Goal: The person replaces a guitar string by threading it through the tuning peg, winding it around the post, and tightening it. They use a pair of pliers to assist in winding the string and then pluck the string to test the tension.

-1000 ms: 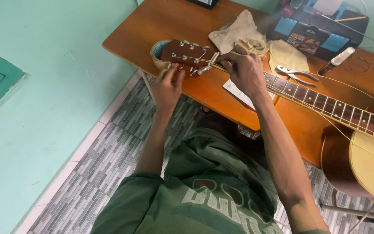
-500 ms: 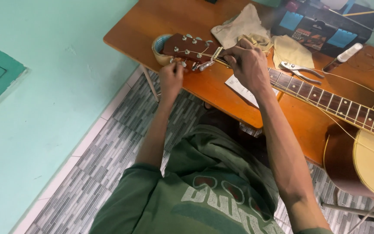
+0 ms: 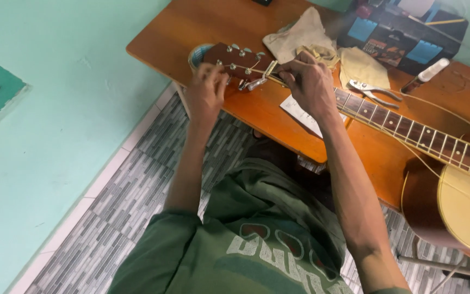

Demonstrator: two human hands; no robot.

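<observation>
An acoustic guitar (image 3: 409, 136) lies flat across a wooden table (image 3: 191, 27), its headstock (image 3: 235, 60) at the table's left end and its pale body hanging past the right edge. The left hand (image 3: 206, 92) is at the near edge of the headstock, fingers curled in around the tuning pegs there; exactly which peg they pinch is blurred, so I cannot tell. The right hand (image 3: 308, 81) rests on the neck just past the nut, fingertips pressed down on the strings — closed on the neck rather than spread. The two hands sit apart, with the lower part of the headstock between them. A round tape roll (image 3: 198, 53) peeks out from under the headstock's tip. Behind the right hand lie two crumpled cloths (image 3: 300, 35), one whitish and one yellowish, touching each other. One pair of pliers (image 3: 373, 90) lies just beyond the neck, near a single small bottle (image 3: 425, 76). A dark box with blue panels (image 3: 403, 32) stands at the back. One white slip of paper (image 3: 300, 111) lies under the neck — partly hidden by the right wrist. Loose strings (image 3: 452, 114) curve over the tabletop on the right.
</observation>
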